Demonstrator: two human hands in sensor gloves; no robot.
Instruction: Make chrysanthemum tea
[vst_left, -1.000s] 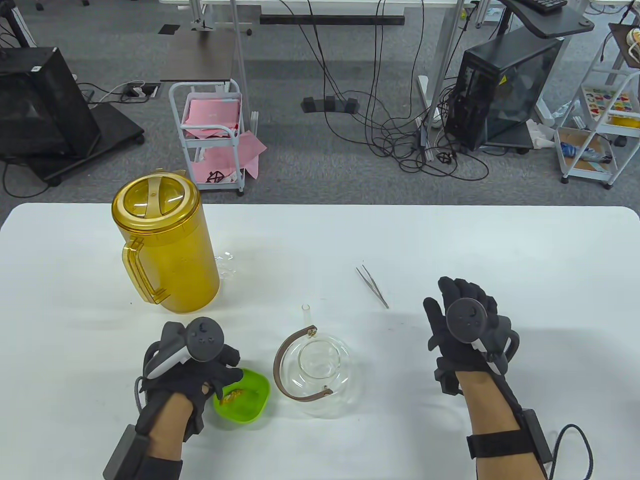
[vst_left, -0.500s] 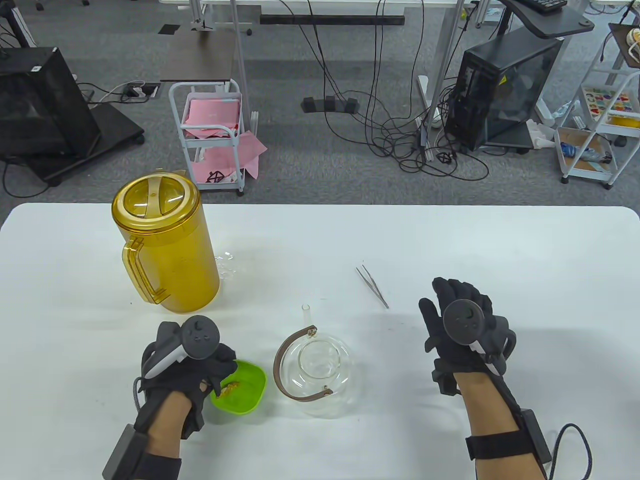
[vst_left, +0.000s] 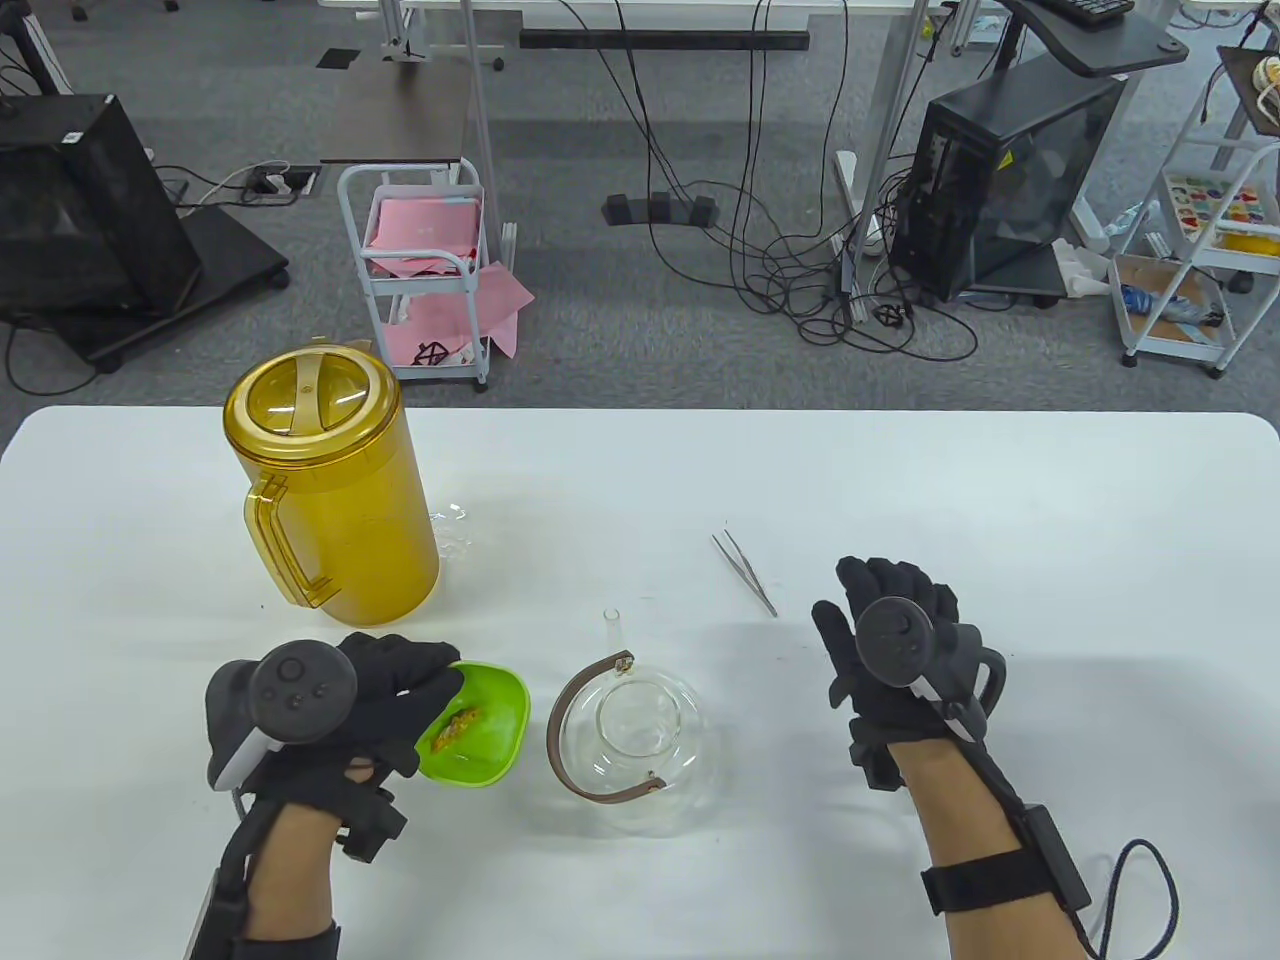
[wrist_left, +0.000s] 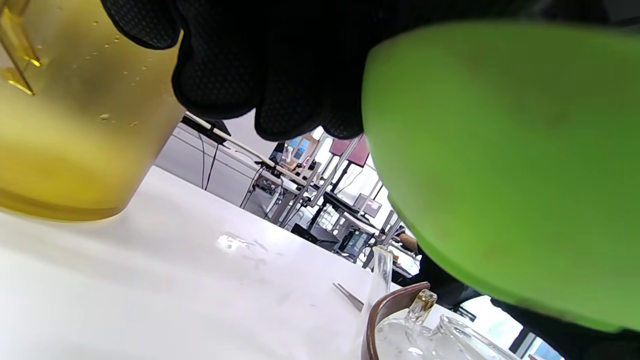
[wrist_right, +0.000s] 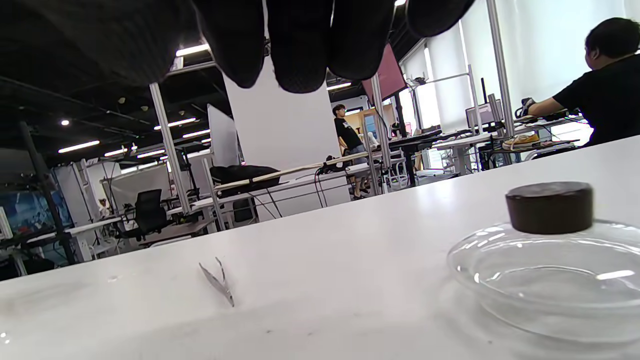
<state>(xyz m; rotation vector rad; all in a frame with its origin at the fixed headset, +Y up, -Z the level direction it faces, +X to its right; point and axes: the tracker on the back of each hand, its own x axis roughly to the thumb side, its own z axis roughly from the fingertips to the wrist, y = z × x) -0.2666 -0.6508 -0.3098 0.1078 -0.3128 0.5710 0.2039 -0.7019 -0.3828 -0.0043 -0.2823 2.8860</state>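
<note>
White bench: left hand grips green bowl of dried flowers beside lidless glass teapot; right hand relaxed, empty. Tip slowly over the opening (narrow mouth, easy spill).

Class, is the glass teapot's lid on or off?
Off. The glass teapot shows an open mouth, and the lid lies apart on the table.

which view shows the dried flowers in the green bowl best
The table view: the dried flowers lie visible inside the green bowl. The left wrist view shows only the bowl's underside; the right wrist view shows neither.
</note>
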